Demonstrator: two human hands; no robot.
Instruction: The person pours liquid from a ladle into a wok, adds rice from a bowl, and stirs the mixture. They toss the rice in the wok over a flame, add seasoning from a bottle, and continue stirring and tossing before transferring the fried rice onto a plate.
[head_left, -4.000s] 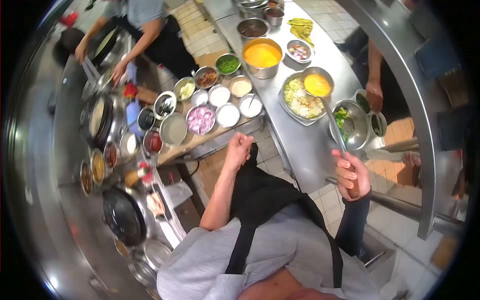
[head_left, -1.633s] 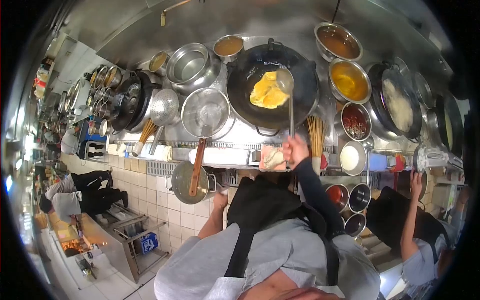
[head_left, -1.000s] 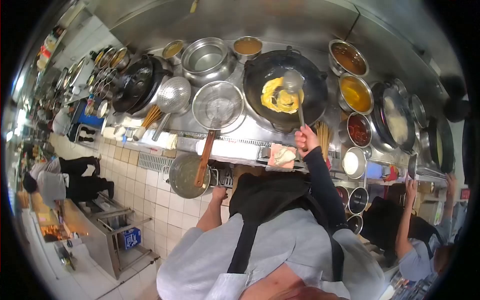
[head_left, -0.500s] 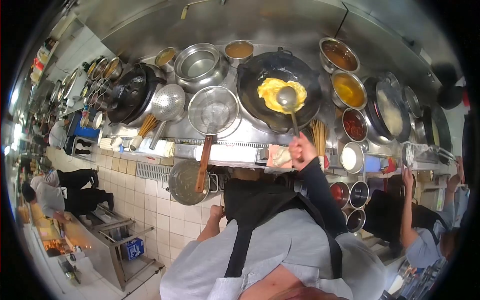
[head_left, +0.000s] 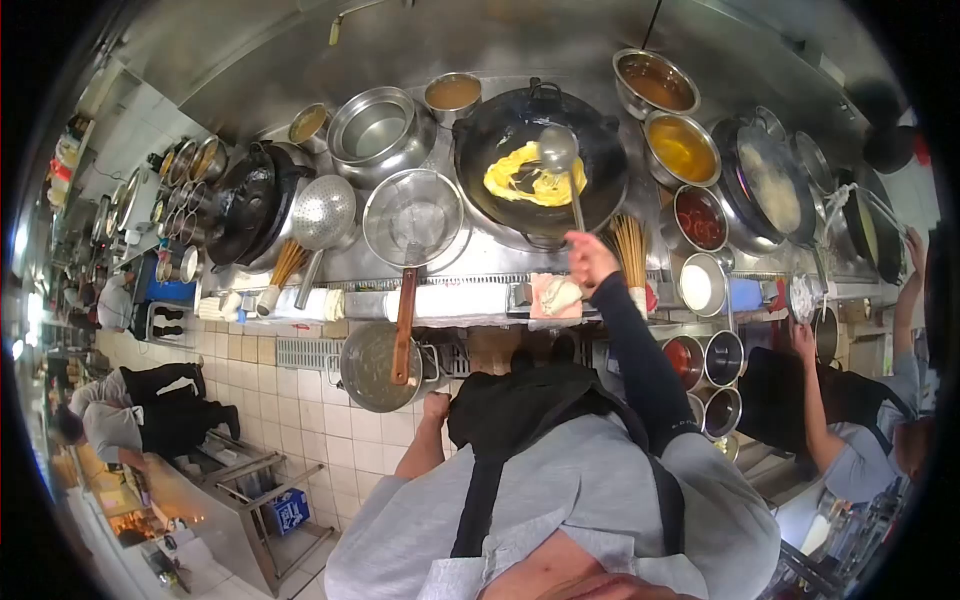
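Note:
My right hand (head_left: 594,261) is closed round the handle of a ladle (head_left: 557,150). The ladle's round bowl hangs over the black wok (head_left: 605,165), at the upper edge of the egg. Yellow, partly set egg (head_left: 512,175) lies in a folded, uneven mass on the wok's bottom. Low beside my apron, my left hand (head_left: 437,404) is curled into a fist; whether it grips anything is hidden. Closest to it is a large metal pot (head_left: 380,375), with a wooden-handled strainer (head_left: 413,215) reaching above it from the counter.
A perforated skimmer (head_left: 324,212) and bamboo brush (head_left: 287,265) lie left of the strainer. Bowls of yellow liquid (head_left: 683,150) and red sauce (head_left: 700,220) stand right of the wok. A folded cloth (head_left: 556,296) sits on the counter edge. A co-worker (head_left: 865,440) works at right.
The ladle has lifted from the egg's middle toward the far side of the wok. The egg has gone from a broad round sheet to a folded, broken mass. The whole view has shifted slightly.

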